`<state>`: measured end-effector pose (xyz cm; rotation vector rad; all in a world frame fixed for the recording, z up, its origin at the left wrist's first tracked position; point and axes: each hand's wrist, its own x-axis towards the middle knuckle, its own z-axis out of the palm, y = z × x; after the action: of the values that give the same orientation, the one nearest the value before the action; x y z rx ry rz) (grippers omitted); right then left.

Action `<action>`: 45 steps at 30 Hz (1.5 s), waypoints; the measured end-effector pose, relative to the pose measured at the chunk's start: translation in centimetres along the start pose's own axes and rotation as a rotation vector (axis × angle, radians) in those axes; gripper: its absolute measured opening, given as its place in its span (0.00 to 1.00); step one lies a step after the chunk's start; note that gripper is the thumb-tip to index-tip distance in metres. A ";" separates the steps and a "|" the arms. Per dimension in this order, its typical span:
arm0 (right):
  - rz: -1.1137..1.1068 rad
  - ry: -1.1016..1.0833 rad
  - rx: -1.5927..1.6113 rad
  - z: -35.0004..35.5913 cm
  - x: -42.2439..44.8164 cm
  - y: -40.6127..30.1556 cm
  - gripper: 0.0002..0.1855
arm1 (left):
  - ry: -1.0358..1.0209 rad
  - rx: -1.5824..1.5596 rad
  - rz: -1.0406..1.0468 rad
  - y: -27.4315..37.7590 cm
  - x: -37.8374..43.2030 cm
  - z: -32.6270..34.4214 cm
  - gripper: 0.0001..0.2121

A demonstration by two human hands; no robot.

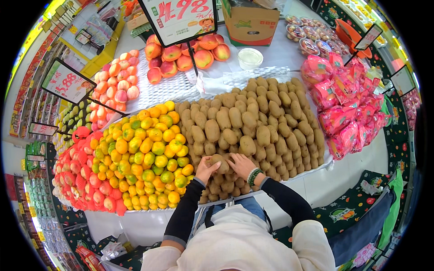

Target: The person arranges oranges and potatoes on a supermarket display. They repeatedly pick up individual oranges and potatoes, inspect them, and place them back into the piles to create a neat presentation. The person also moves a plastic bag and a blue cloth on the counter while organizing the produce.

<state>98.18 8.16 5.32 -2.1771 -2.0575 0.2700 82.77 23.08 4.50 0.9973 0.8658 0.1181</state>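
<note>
Brown kiwifruit [237, 117] are stacked in a large sloping heap in front of me. At its near edge my left hand [206, 170] holds one kiwifruit [220, 164], thumb across its top. My right hand [241, 166], with beaded bracelets at the wrist, rests its fingers on the fruit just right of that kiwifruit; whether it grips one is hidden. Yellow-green mandarins [145, 149] are piled against the heap's left side. Pink plastic packages [346, 105] lie beyond its right side.
Net-wrapped fruit [84, 172] is heaped at far left. Peaches [117, 76] and red-yellow fruit [183, 56] lie behind, with price signs [183, 17] on stands. A cardboard box [251, 25], a round white tub [250, 58] and clear fruit packs [312, 34] stand at the back.
</note>
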 end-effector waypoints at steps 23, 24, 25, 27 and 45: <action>0.364 0.407 0.538 -5.0 6.5 5.3 0.27 | 0.369 0.857 0.331 -2.9 5.3 7.0 0.17; 0.378 0.479 0.569 -6.2 6.2 6.0 0.27 | 0.382 0.905 0.357 -2.9 5.0 6.8 0.17; 0.393 0.552 0.530 -7.0 6.0 7.3 0.27 | 0.352 0.879 0.350 -2.8 4.7 6.3 0.18; 0.513 0.609 0.489 -8.4 5.1 11.6 0.27 | 0.336 0.825 0.456 -2.7 3.8 5.9 0.19; 0.087 0.392 0.323 -5.5 6.0 3.9 0.18 | 0.367 0.836 0.409 -4.5 -1.7 -2.3 0.36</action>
<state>103.49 14.01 9.59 -1.9416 -1.5902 0.1544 78.81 21.31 1.39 1.9787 1.0568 0.3077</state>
